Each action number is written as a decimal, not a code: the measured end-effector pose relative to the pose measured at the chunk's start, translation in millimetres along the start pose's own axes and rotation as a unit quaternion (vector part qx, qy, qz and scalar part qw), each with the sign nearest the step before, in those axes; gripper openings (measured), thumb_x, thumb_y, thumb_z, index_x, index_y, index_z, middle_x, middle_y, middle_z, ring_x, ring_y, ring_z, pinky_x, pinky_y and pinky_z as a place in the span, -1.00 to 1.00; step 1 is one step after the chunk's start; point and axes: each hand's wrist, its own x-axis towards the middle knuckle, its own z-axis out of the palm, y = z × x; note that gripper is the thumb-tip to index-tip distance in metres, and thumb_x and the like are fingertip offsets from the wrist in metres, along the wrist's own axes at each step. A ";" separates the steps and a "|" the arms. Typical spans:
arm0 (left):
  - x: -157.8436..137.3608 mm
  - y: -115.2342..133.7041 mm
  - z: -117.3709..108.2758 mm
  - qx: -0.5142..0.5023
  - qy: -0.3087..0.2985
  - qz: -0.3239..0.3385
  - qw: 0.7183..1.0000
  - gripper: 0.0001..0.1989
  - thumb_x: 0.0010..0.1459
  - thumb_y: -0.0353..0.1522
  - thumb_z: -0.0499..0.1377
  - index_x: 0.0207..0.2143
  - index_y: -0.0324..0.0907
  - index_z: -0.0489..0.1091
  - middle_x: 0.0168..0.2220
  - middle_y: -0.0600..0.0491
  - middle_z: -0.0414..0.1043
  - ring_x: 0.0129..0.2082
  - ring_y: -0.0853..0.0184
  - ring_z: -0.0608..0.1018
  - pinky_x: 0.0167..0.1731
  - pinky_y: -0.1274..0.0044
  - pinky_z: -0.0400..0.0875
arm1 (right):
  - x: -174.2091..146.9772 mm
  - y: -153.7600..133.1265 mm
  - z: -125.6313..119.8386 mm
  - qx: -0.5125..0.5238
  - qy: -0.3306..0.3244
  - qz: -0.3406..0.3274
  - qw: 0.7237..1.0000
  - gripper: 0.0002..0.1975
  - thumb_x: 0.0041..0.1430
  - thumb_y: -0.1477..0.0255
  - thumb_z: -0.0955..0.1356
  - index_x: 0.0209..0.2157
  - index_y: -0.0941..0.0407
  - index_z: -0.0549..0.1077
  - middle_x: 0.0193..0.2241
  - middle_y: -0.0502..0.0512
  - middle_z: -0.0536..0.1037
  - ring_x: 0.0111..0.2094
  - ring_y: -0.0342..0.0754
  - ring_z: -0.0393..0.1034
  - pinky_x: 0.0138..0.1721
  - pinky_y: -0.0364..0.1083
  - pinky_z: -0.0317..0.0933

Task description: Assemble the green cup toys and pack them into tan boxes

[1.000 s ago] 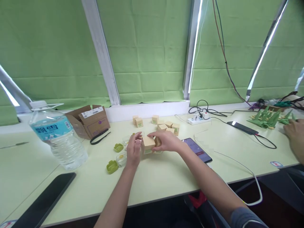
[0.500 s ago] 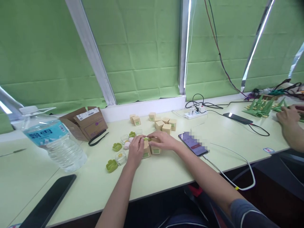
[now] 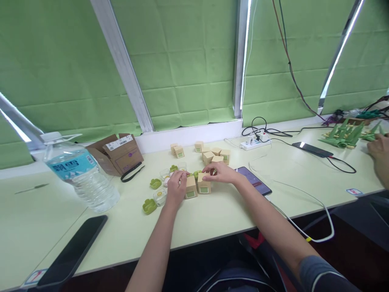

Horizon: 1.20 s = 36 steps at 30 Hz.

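Observation:
Two small cardboard boxes stand side by side in front of me, each with a green-framed label. My left hand (image 3: 177,186) has its fingers bent against the side and top corner of the left small cardboard box (image 3: 191,189). Across the top of the right small cardboard box (image 3: 204,186), my right hand (image 3: 221,173) pinches with thumb and fingers. Green pieces (image 3: 197,174) show behind the boxes, partly hidden. Left of my hands lie green flower-shaped trays (image 3: 149,207) and clear little containers (image 3: 159,197) with a yellow spot inside.
Several more small boxes (image 3: 208,157) sit farther back. A water bottle (image 3: 85,178), an opened carton (image 3: 124,156) and a black phone (image 3: 73,249) are at left. Right are a lit phone (image 3: 254,181), a power strip (image 3: 254,142) and another person's hand (image 3: 378,152) near green folded pieces (image 3: 342,134).
My hands have drawn apart, with the right fingers lifting toward the top of the right box. The two boxes show more plainly, and the whole view has shifted slightly.

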 end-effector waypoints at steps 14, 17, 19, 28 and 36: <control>-0.8 5.3 -2.1 0.000 0.016 0.010 1.000 -0.68 0.36 -0.25 -0.02 -0.27 -0.15 0.49 -0.21 -0.03 0.53 -0.13 0.23 0.53 -0.04 0.40 0.38 | -2.1 -3.5 -0.8 0.029 0.015 -0.033 0.999 -0.62 0.11 0.13 0.47 -0.16 0.11 0.64 -0.28 0.12 0.66 -0.35 -0.04 0.51 -0.32 -0.12 0.38; -2.1 8.3 -3.0 -0.007 0.010 0.045 0.999 -0.67 0.37 -0.21 -0.01 -0.14 -0.15 0.50 -0.09 -0.06 0.53 -0.02 0.21 0.52 0.05 0.36 0.35 | -1.9 -6.0 0.4 0.042 0.072 -0.055 0.995 -0.64 0.19 0.14 0.42 -0.20 0.14 0.64 -0.34 0.13 0.65 -0.38 -0.06 0.49 -0.33 -0.12 0.38; -3.4 9.4 -2.0 0.003 -0.024 0.070 0.997 -0.64 0.38 -0.17 -0.02 -0.03 -0.15 0.47 -0.01 -0.07 0.52 0.05 0.17 0.50 0.10 0.32 0.32 | -1.4 -8.8 3.9 0.053 0.108 -0.081 0.989 -0.64 0.21 0.14 0.40 -0.19 0.14 0.63 -0.34 0.13 0.64 -0.37 -0.05 0.49 -0.33 -0.11 0.38; -8.4 12.8 3.1 0.021 -0.067 0.111 0.991 -0.54 0.31 -0.04 0.05 0.04 -0.17 0.40 -0.04 -0.12 0.52 -0.04 0.11 0.52 -0.01 0.28 0.36 | 1.4 -13.2 21.6 0.126 0.156 -0.137 0.970 -0.58 0.21 0.10 0.41 -0.01 0.05 0.53 -0.19 0.12 0.58 -0.29 -0.05 0.42 -0.35 -0.11 0.35; -9.3 9.8 1.7 -0.026 -0.021 0.076 0.997 -0.50 0.22 -0.02 0.15 0.05 -0.15 0.32 -0.06 -0.10 0.49 -0.09 0.13 0.53 -0.08 0.31 0.44 | 8.4 -15.6 35.2 0.233 0.207 -0.087 0.946 -0.60 0.27 0.04 0.36 -0.08 0.06 0.39 -0.19 0.09 0.50 -0.36 -0.12 0.38 -0.43 -0.16 0.28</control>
